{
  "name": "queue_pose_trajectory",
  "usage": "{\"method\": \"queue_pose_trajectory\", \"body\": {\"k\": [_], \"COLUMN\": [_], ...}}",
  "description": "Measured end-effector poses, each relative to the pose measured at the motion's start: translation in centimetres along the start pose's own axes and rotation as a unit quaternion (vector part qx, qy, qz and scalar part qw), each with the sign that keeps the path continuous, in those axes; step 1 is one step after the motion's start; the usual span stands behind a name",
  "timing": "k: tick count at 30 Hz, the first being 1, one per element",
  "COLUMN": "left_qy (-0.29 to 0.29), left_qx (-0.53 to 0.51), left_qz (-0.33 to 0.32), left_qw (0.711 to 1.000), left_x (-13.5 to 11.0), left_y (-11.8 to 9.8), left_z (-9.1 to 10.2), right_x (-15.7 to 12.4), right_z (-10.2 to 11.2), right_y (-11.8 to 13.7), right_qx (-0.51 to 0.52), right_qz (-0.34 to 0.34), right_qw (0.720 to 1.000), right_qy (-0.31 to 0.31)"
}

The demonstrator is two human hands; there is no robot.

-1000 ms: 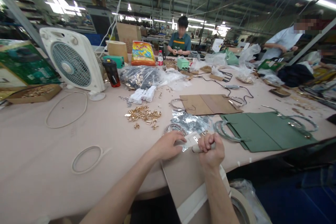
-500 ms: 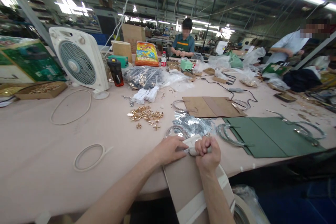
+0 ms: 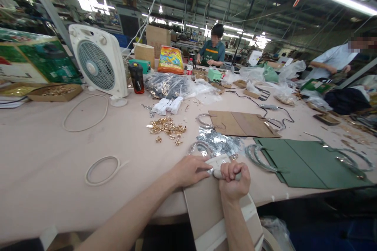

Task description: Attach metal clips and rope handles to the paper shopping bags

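Observation:
My right hand (image 3: pixel 234 180) is closed in a fist around the grey handle of a tool (image 3: pixel 226 175) lying sideways, its tip at a small white tab (image 3: pixel 217 162) of a beige bag panel (image 3: pixel 206 204). This panel hangs over the table's near edge. With its fingers curled, my left hand (image 3: pixel 188 170) presses down on the panel's top edge just left of the tab. Just beyond the hands sits a pile of clear packets with metal parts (image 3: pixel 218 141).
Gold metal fittings (image 3: pixel 167 127) lie in a heap mid-table. A green bag panel (image 3: pixel 306 160) with handles and a brown panel (image 3: pixel 240 123) lie to the right. A white fan (image 3: pixel 98 62), a black bottle (image 3: pixel 137 78) and boxes stand at the left. Other people work at the far side.
The view has shifted slightly, so everything sits further right in frame. Both hands stay at the white tab, the right fist a little closer to the left fingers.

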State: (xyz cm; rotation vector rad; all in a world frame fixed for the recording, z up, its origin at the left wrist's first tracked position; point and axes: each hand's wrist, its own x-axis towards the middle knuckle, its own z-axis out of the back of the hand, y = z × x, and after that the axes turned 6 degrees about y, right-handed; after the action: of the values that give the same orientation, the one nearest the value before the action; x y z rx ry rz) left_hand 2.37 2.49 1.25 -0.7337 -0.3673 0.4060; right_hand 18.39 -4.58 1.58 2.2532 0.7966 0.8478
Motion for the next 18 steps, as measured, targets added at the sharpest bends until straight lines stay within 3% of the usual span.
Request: {"method": "queue_pose_trajectory", "body": {"k": [11,18], "left_qy": [0.021,0.038], "left_qx": [0.009,-0.002], "left_qz": [0.030,0.045], "left_qw": [0.999,0.998], "left_x": [0.3,0.5], "left_y": [0.0,-0.7], "left_z": [0.4,0.6], "right_x": [0.2,0.7], "right_z": [-0.9,-1.7], "right_y": [-0.7,-1.5], "right_qx": [-0.029,-0.184], "right_qz": [0.008,-0.016], "right_qw": [0.999,0.978], "right_qy": [0.032,0.094]}}
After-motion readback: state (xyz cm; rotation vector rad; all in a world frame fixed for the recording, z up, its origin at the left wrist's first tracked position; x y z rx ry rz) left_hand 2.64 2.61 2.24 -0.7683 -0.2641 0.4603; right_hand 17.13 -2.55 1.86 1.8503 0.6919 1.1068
